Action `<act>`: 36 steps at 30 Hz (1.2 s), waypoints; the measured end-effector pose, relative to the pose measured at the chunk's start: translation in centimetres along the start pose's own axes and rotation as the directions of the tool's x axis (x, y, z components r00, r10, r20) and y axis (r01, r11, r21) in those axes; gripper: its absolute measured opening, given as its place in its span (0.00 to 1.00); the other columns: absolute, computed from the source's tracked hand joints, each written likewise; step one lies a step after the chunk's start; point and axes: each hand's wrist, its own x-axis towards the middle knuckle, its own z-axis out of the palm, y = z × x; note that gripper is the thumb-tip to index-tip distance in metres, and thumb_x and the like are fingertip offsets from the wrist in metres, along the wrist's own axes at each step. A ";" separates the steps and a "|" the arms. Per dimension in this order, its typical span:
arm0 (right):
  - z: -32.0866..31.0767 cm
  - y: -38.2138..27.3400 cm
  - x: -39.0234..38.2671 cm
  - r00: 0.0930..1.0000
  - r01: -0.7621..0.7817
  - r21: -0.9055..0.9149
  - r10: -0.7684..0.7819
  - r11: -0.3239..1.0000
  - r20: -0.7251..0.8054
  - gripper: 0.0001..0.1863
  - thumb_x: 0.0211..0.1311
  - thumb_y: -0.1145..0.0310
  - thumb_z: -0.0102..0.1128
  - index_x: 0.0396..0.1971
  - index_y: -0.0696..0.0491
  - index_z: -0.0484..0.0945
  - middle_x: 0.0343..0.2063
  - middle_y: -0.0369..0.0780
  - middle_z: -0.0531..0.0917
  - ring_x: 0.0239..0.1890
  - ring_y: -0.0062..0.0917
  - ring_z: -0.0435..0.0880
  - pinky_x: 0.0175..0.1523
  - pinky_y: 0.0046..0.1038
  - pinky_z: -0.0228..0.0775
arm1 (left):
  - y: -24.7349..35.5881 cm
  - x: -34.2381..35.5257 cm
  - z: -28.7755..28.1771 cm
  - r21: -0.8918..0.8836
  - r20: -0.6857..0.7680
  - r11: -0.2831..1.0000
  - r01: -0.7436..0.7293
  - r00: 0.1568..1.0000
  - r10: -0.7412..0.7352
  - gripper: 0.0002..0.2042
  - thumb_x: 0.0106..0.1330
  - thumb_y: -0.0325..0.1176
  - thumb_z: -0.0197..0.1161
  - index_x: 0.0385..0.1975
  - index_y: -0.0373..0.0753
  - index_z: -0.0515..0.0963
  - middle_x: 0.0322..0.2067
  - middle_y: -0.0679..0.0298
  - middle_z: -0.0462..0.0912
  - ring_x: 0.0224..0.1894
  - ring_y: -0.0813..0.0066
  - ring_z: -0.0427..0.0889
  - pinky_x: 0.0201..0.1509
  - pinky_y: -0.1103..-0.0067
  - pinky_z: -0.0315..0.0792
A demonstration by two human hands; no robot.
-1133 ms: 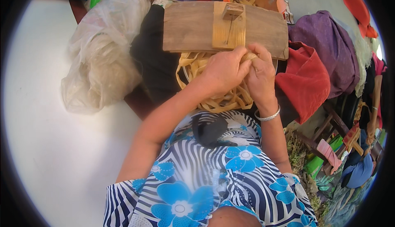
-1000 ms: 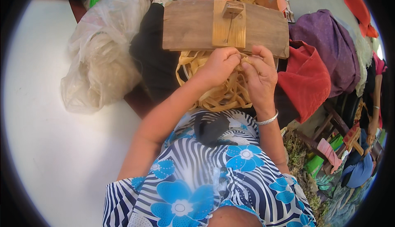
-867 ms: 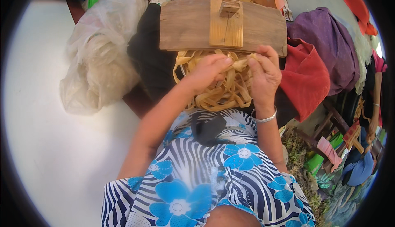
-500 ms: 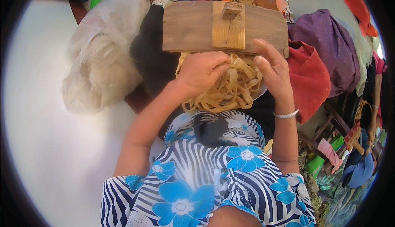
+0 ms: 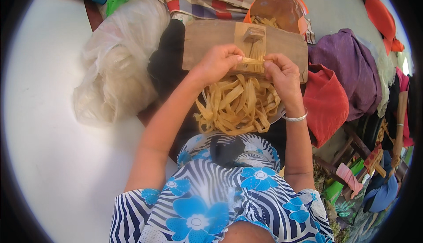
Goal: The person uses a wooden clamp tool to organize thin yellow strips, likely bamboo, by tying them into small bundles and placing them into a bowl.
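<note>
A clear plastic bag lay bunched at the left of the frame, with black cloth to its right. At upper centre, the left hand had its thumb and fingertips pinched on a tan strip. The strip's long axis ran nearly level across the frame, dipping slightly to the right; its ends were hidden in the fingers. Behind it stood a wooden board with a small block, its lower edge partly covered by both hands. Below, loose strips were heaped in many directions. The right hand pinched the strip's other side, just beside an orange-rimmed tub higher up. Red cloth and purple cloth lay further right.
</note>
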 end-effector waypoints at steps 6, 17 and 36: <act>0.7 1.7 1.1 0.993 0.059 -0.194 -0.077 0.979 -0.086 0.04 0.62 0.75 0.58 0.35 0.57 0.79 0.24 0.32 0.79 0.24 0.15 0.73 0.30 0.17 0.65 | -0.6 1.3 -0.5 0.133 -0.118 0.991 0.014 0.993 0.002 0.11 0.64 0.35 0.59 0.39 0.34 0.79 0.26 0.67 0.77 0.29 0.82 0.73 0.35 0.82 0.67; 1.1 -1.3 -3.7 0.805 0.410 -0.783 -0.588 0.467 0.071 0.08 0.55 0.73 0.62 0.36 0.55 0.81 0.38 0.44 0.81 0.42 0.40 0.78 0.47 0.38 0.68 | -1.8 -1.6 2.8 0.040 -0.138 0.999 0.032 0.990 -0.026 0.07 0.66 0.31 0.55 0.33 0.33 0.75 0.24 0.62 0.79 0.26 0.78 0.77 0.31 0.79 0.70; 3.0 -6.7 -8.0 0.994 -0.020 0.107 0.030 0.994 -0.100 0.14 0.60 0.72 0.62 0.46 0.55 0.83 0.26 0.36 0.84 0.26 0.16 0.79 0.36 0.22 0.73 | 4.0 -7.6 6.5 -0.518 0.211 0.855 0.015 0.971 0.111 0.12 0.71 0.35 0.55 0.48 0.35 0.74 0.25 0.72 0.73 0.26 0.88 0.67 0.28 0.87 0.62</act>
